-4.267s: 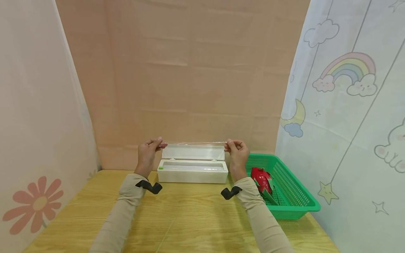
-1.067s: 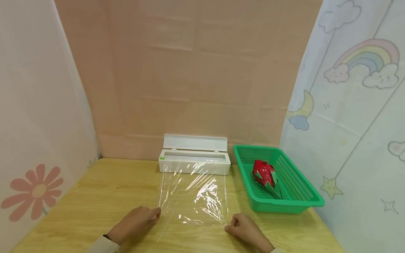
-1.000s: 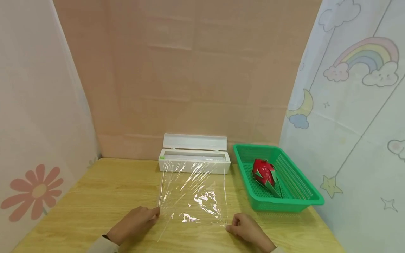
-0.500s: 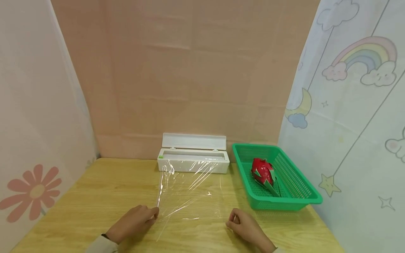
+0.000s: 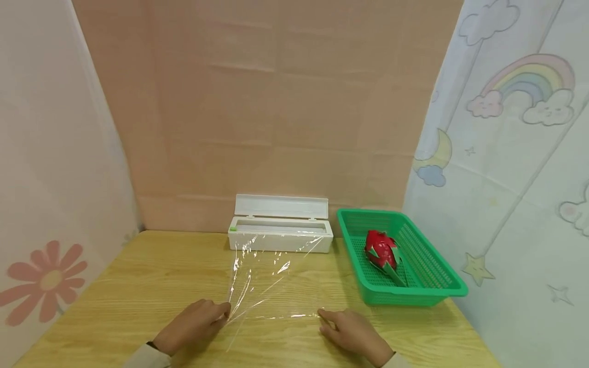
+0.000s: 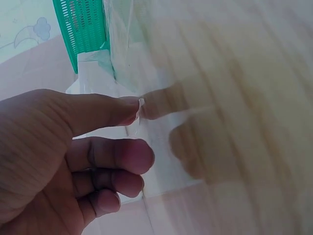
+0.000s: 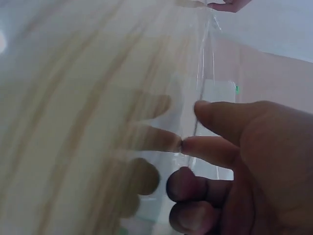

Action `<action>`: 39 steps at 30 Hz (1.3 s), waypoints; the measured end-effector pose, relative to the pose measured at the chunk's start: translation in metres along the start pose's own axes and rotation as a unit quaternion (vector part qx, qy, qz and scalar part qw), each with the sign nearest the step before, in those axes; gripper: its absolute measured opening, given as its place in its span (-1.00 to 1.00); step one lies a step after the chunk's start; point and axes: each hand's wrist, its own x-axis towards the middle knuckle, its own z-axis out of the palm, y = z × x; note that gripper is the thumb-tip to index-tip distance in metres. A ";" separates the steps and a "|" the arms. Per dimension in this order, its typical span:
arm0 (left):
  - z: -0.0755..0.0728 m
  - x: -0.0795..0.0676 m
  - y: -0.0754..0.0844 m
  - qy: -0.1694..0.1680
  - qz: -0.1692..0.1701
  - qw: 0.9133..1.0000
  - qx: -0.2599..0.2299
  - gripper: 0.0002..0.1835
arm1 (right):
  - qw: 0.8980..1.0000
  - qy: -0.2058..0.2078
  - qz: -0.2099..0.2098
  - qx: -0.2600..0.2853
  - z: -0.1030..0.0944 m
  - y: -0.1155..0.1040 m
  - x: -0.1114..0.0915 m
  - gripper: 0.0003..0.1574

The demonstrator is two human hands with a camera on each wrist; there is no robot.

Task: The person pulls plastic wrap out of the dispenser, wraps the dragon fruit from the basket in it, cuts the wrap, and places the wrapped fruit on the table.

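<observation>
A sheet of clear cling film [image 5: 271,294] runs from the white dispenser box [image 5: 279,242] toward me over the wooden table. My left hand [image 5: 195,323] pinches its near left corner, and creases fan out from those fingertips. In the left wrist view, film shows at the tip of the thumb [image 6: 129,108]. My right hand [image 5: 352,331] is by the near right corner, its index fingertip touching the film's edge. The right wrist view shows that thumb [image 7: 215,115] held apart from the index finger [image 7: 208,148], the other fingers bent.
The box's lid [image 5: 281,206] stands raised at the back. A green plastic basket [image 5: 409,292] at the right holds a red dragon fruit [image 5: 381,249] with green scales. Behind hangs a plain tan backdrop [image 5: 271,112], with printed curtains on either side.
Earlier, both raised hands held film above the box; now it is drawn down to the table. The right hand has since loosened its pinch and shifted slightly left with its index finger extended.
</observation>
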 end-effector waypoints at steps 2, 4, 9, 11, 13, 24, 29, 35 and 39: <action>0.000 0.000 0.000 -0.007 0.000 1.000 -0.001 -0.88 | 1.000 -0.010 0.009 -0.009 -0.003 -0.001 -0.007 -0.49; 0.001 0.000 -0.001 -0.014 -0.002 1.000 0.001 -0.89 | 0.999 -0.033 0.022 -0.001 -0.007 -0.001 -0.015 -0.47; 0.000 -0.002 -0.002 -0.019 -0.004 1.000 0.013 -0.87 | 0.996 -0.075 0.036 0.035 -0.011 -0.001 -0.025 -0.38; -0.002 -0.002 -0.001 -0.017 -0.008 1.000 0.013 -0.86 | 0.996 -0.074 0.035 0.048 -0.010 0.000 -0.026 -0.35; -0.002 -0.002 -0.001 -0.013 -0.006 1.000 0.016 -0.86 | 0.996 -0.068 0.032 0.057 -0.010 0.001 -0.025 -0.32; 0.000 -0.003 -0.003 -0.028 -0.005 0.999 0.016 -0.86 | 0.996 -0.085 0.012 0.011 -0.008 -0.003 -0.028 -0.35; -0.001 -0.004 -0.002 -0.031 -0.009 0.999 0.005 -0.86 | 0.995 -0.082 0.007 -0.051 -0.007 -0.013 -0.034 -0.29; -0.003 -0.005 -0.001 -0.009 0.001 0.999 0.035 -0.88 | 0.994 -0.086 0.018 -0.064 -0.010 -0.018 -0.036 -0.32; -0.006 -0.007 0.000 -0.018 -0.012 0.999 0.036 -0.91 | 0.995 -0.090 0.014 -0.049 -0.013 -0.017 -0.036 -0.32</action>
